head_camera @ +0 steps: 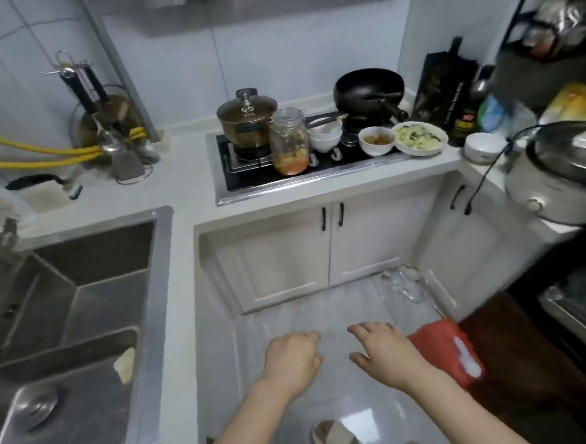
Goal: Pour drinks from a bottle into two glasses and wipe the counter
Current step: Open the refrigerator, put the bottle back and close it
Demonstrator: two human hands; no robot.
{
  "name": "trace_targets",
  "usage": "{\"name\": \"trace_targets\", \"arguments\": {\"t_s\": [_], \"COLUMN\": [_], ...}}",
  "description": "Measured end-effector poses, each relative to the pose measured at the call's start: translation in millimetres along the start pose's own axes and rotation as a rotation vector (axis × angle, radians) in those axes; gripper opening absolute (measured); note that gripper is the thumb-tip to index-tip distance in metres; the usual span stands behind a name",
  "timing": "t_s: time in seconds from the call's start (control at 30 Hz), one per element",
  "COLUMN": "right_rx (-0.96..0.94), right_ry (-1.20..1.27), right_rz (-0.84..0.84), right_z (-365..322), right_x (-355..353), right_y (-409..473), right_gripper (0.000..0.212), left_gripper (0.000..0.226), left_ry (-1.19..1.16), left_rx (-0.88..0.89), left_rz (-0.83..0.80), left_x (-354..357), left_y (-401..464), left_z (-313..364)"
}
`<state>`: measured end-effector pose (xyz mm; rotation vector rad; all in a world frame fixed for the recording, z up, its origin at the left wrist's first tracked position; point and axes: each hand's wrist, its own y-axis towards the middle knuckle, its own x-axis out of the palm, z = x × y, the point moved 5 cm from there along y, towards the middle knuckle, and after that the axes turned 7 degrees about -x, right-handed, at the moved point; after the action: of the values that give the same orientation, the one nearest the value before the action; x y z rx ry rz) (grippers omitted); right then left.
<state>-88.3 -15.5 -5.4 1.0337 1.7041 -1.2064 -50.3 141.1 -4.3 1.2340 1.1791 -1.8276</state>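
Both hands held out low over the floor in front of the cabinets, neither carrying anything: left hand [294, 357] loosely curled, right hand [383, 348] spread with fingers apart. Judged step: the very start, reaching for glassware; no pouring or wiping is evident. A cluster of clear glasses [403, 285] sits on the floor by the cabinet corner, ahead and to the right of the right hand, well apart from it; blurred, so count uncertain. No drink bottle identified with certainty; a dark bottle [464, 124] stands on the table right of the stove, contents unknown. No cloth identified. A red pack [447, 353] lies just beside the right wrist. Next move likely: bend further, take two glasses, set them on a bare part of the table [186, 180], which is crowded near the stove.
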Motion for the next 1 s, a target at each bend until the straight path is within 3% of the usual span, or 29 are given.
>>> {"name": "trace_targets", "arguments": {"t_s": [0.4, 0.77, 1.0], "right_rx": [0.462, 0.84, 1.005], "right_ry": [0.148, 0.361, 0.867], "right_rz": [0.109, 0.141, 0.524], "right_z": [63.4, 149.0, 204.8], "right_x": [46.0, 113.1, 137.1], "right_y": [-191.6, -385.7, -495.2], "right_gripper": [0.042, 0.038, 0.042], "left_gripper": [0.044, 0.04, 0.04], "left_ry": [0.118, 0.178, -0.035], "left_rx": [0.383, 0.575, 0.644], "left_rz": [-0.197, -0.266, -0.333], "left_x": [59.0, 118.0, 145.2], "left_y": [-43.8, -111.7, -155.9], "left_z": [155.2, 340.9, 467.7]}}
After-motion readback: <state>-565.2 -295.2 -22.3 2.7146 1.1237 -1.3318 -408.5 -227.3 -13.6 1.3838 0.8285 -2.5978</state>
